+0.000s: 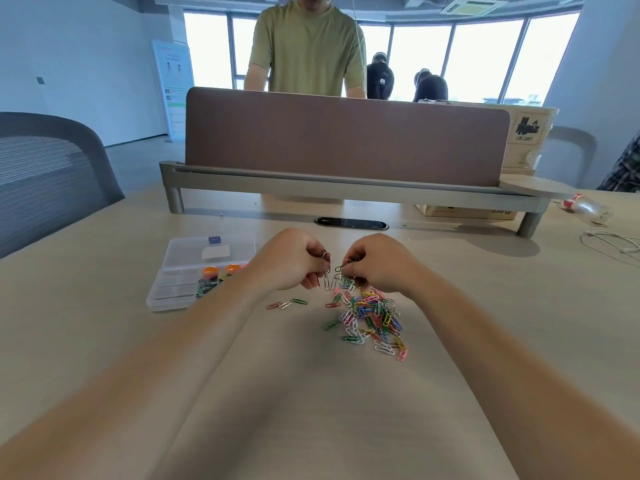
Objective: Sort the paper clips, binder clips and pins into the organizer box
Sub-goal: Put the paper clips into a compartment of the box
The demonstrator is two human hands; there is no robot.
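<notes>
Desk [104, 341] carries everything. Box [162, 299] lies open at left, lid back, orange and dark bits already in its cells. Pile [370, 317] of coloured clips sits right of centre, unsorted. Left hand [287, 259] and right hand [377, 263] hover at its far edge, each grip pinched on a small bunch, likely untangling them. Three strays [286, 303] lie between pile and box.
</notes>
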